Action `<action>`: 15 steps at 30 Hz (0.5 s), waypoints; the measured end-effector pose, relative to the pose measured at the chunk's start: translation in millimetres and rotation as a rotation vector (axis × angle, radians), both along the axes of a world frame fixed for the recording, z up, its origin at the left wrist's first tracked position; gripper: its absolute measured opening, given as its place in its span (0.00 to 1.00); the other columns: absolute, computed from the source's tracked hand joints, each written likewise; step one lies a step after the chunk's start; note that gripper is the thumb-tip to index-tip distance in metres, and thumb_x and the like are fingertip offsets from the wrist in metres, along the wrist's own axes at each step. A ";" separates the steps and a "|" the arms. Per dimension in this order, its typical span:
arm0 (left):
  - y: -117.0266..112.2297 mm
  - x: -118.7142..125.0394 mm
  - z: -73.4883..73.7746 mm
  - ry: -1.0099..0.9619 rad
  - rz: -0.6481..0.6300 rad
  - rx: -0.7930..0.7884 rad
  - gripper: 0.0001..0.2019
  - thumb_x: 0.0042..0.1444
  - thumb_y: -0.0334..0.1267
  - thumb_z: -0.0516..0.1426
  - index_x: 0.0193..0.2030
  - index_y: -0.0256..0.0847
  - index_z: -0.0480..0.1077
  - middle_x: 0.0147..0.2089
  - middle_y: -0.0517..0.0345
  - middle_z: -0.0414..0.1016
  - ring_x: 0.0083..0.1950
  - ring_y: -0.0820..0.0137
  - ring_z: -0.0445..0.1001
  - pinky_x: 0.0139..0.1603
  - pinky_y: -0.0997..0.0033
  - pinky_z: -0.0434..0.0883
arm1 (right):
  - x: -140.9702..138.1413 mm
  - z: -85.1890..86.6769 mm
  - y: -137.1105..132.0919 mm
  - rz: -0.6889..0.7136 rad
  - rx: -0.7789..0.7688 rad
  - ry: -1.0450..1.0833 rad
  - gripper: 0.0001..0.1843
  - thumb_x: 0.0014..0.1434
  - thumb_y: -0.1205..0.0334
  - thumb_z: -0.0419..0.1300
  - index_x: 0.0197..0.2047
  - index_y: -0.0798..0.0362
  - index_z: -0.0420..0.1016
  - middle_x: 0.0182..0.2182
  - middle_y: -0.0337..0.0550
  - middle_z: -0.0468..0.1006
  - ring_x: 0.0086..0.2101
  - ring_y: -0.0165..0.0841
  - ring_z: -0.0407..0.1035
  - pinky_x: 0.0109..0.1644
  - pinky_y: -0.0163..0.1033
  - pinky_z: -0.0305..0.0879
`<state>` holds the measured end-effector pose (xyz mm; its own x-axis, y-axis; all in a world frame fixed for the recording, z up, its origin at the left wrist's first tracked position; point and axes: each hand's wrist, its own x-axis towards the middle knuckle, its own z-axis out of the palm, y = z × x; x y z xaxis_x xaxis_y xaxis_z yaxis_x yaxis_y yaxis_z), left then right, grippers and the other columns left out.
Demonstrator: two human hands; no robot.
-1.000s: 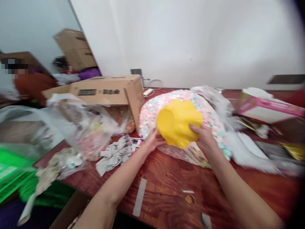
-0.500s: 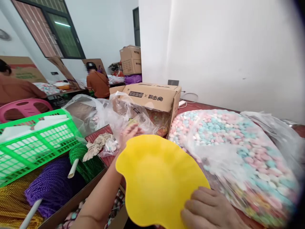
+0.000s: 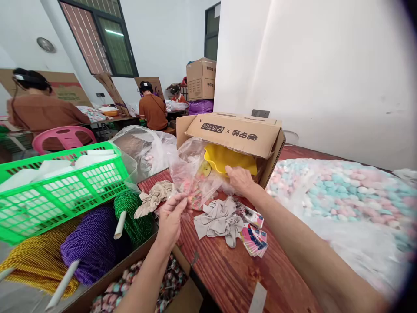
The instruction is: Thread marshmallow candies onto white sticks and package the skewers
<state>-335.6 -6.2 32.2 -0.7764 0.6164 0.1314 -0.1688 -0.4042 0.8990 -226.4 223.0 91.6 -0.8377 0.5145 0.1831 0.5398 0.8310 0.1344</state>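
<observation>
My right hand (image 3: 239, 179) reaches to the mouth of a cardboard box (image 3: 239, 132) lying on its side and grips the rim of a yellow wavy-edged bowl (image 3: 228, 158) that sits inside it. My left hand (image 3: 172, 216) pinches the edge of a clear plastic bag (image 3: 192, 174) of small coloured pieces that spills out of the box. A crumpled grey cloth (image 3: 220, 219) and a fan of pink cards (image 3: 254, 237) lie on the red wooden table (image 3: 228, 269) between my arms.
A big clear bag of pastel candies (image 3: 339, 195) fills the right side. At left stand a green basket (image 3: 61, 184), purple (image 3: 89, 243), green and yellow cord spools, and an open box of wrapped pieces (image 3: 137, 287). People in brown shirts sit at far tables.
The view swung left. My right hand carried the yellow bowl from over the candy bag into the box's mouth. My left hand moved onto the plastic bag's edge.
</observation>
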 end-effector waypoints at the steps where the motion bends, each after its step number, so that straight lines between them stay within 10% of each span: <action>1: -4.0 3.4 -4.2 0.045 -0.007 -0.033 0.13 0.48 0.43 0.67 0.37 0.39 0.76 0.30 0.58 0.77 0.30 0.71 0.74 0.32 0.71 0.74 | -5.9 0.3 7.3 -0.044 0.009 0.023 0.24 0.64 0.65 0.50 0.63 0.52 0.64 0.43 0.59 0.76 0.46 0.48 0.68 0.48 0.50 0.61; 8: -25.6 33.1 -28.0 0.735 0.096 -0.193 0.06 0.54 0.36 0.62 0.39 0.47 0.79 0.38 0.59 0.81 0.38 0.67 0.78 0.44 0.69 0.75 | 34.6 -19.7 -19.0 -0.040 0.172 0.159 0.30 0.69 0.57 0.44 0.72 0.34 0.47 0.68 0.53 0.53 0.64 0.51 0.49 0.59 0.59 0.49; 12: -15.3 53.7 -33.3 1.049 -0.028 -0.059 0.12 0.56 0.30 0.59 0.44 0.50 0.77 0.39 0.60 0.80 0.38 0.68 0.79 0.44 0.69 0.75 | 128.8 -48.9 -56.2 0.162 0.310 0.181 0.31 0.67 0.64 0.47 0.70 0.30 0.52 0.67 0.45 0.57 0.63 0.44 0.52 0.59 0.55 0.49; 15: 5.5 80.3 -26.4 1.221 -0.224 -0.010 0.10 0.59 0.30 0.57 0.44 0.48 0.75 0.38 0.58 0.79 0.39 0.68 0.77 0.41 0.70 0.74 | 225.8 -56.7 -55.8 -0.245 0.266 0.246 0.26 0.64 0.58 0.54 0.66 0.39 0.64 0.64 0.52 0.62 0.61 0.51 0.55 0.58 0.57 0.51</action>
<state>-255.3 -0.7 5.8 -0.0268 0.7249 0.6884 0.7165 -0.4663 0.5189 -0.6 167.2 34.9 -0.6117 0.6007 0.5148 0.7593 0.6284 0.1690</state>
